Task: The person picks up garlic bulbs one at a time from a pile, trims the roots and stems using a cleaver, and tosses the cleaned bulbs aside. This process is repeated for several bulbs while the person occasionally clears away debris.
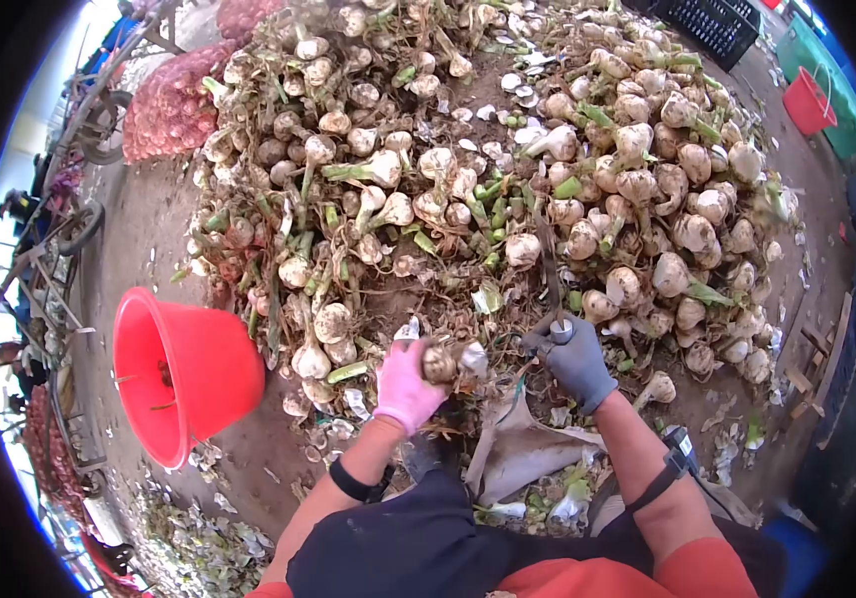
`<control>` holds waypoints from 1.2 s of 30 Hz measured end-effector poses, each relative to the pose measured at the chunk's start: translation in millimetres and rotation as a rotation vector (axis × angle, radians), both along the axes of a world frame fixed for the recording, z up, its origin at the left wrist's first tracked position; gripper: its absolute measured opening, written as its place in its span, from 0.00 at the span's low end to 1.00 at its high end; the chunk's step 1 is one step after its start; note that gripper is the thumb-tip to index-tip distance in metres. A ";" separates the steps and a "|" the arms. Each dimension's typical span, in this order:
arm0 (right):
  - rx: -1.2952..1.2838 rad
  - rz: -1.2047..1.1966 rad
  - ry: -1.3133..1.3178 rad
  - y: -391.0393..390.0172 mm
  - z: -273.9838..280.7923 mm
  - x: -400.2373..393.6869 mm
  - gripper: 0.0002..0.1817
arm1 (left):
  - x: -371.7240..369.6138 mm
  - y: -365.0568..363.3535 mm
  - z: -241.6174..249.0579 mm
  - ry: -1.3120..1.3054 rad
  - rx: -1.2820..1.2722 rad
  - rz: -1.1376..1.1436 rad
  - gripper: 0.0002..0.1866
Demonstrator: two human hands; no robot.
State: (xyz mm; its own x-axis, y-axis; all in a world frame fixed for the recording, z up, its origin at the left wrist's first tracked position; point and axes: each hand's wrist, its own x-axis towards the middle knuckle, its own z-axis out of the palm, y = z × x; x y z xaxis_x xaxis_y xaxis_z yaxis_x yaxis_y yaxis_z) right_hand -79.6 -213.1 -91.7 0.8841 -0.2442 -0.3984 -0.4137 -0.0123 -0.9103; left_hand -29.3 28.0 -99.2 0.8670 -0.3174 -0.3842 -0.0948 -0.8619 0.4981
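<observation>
My left hand [411, 387], in a pink glove, is closed around a garlic bulb [439, 365] with dirty roots and whitish skin at its right side. To the right, my right hand [579, 365], in a grey glove, is closed on the handle of a knife [550, 264], whose long dark blade points up and away from me. A gap separates the blade from the held bulb. Beyond both hands lies a large heap of garlic bulbs [637, 189] with roots and cut green stems. Loose peeled skins and stem pieces are scattered between the hands and the heap.
A red bucket [224, 369] stands tilted at the left. Behind it are a red mesh sack [171, 105] and a metal cart [39, 249]. At the far right are a black crate [712, 28] and a small red bucket [809, 102]. A pale cloth [523, 448] lies by my knees.
</observation>
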 end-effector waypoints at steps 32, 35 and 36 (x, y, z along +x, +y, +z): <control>-0.571 0.404 -0.435 21.0 32.4 -2.6 0.10 | 5.1 -29.2 92.5 0.784 -1.050 0.360 0.34; -0.723 0.202 -0.092 -11.9 1.9 16.2 0.12 | 5.5 -28.0 93.4 0.950 -1.138 0.427 0.33; -0.713 0.145 -0.112 -12.9 3.8 14.9 0.12 | 1.3 -25.2 91.9 0.660 -1.074 0.211 0.32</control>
State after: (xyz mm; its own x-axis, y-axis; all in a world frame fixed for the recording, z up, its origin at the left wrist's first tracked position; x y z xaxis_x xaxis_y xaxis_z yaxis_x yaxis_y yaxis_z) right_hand -64.7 -226.0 -87.9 0.9535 -0.2872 -0.0917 -0.2673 -0.6647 -0.6977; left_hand -28.0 2.8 -7.3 0.6819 -0.6149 -0.3961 0.5244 0.0335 0.8508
